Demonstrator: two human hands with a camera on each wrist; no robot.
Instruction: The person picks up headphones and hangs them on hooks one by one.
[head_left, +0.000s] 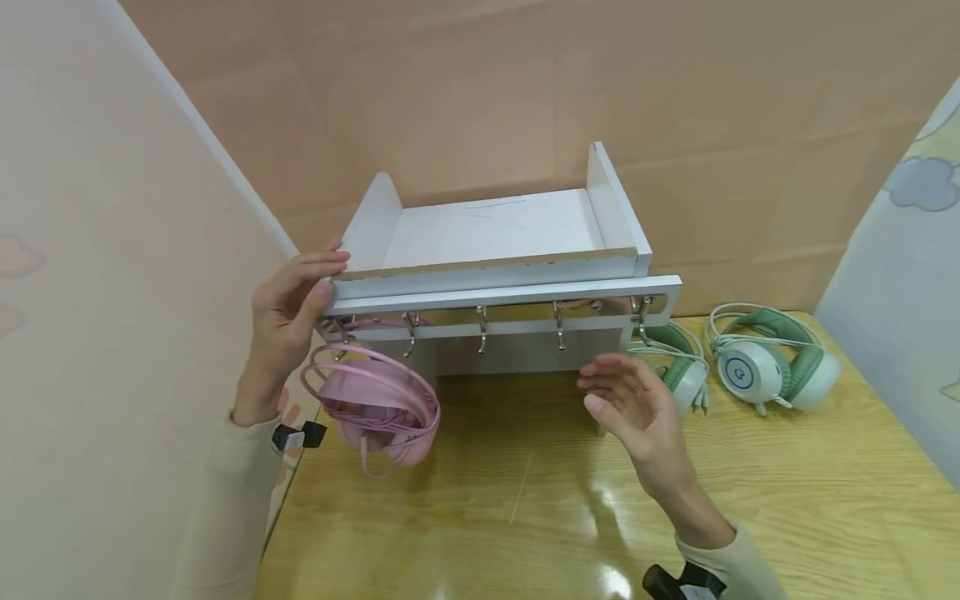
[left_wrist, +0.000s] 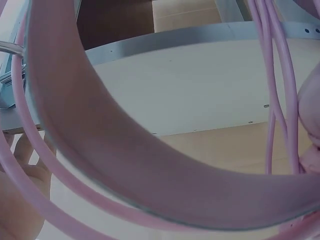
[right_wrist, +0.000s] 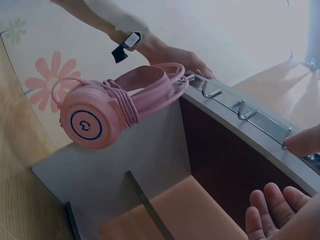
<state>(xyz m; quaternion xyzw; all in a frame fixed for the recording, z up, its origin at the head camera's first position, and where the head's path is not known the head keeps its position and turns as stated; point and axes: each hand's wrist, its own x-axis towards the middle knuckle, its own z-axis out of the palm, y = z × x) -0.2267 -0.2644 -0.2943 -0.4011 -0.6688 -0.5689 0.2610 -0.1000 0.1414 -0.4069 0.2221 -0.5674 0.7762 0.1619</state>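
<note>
My left hand (head_left: 288, 312) grips the left end of a white shelf (head_left: 487, 275), fingers over the top and thumb against the front. A pink headset (head_left: 386, 400) hangs by its headband from the leftmost metal hook, just below that hand; its cable is bundled. Close up in the left wrist view, the pink headband (left_wrist: 125, 160) crosses the frame. On the earcup in the right wrist view, a dark ring logo (right_wrist: 86, 125) shows. My right hand (head_left: 637, 417) is held below the shelf's right part, fingers loosely bent, with nothing in it.
Several hooks (head_left: 482, 329) line the front rail, the middle ones bare. Right of the shelf, two green-and-white headsets (head_left: 776, 358) lie on the wooden table (head_left: 825, 492), one partly hidden by the shelf. A pale wall (head_left: 112, 292) stands close on the left.
</note>
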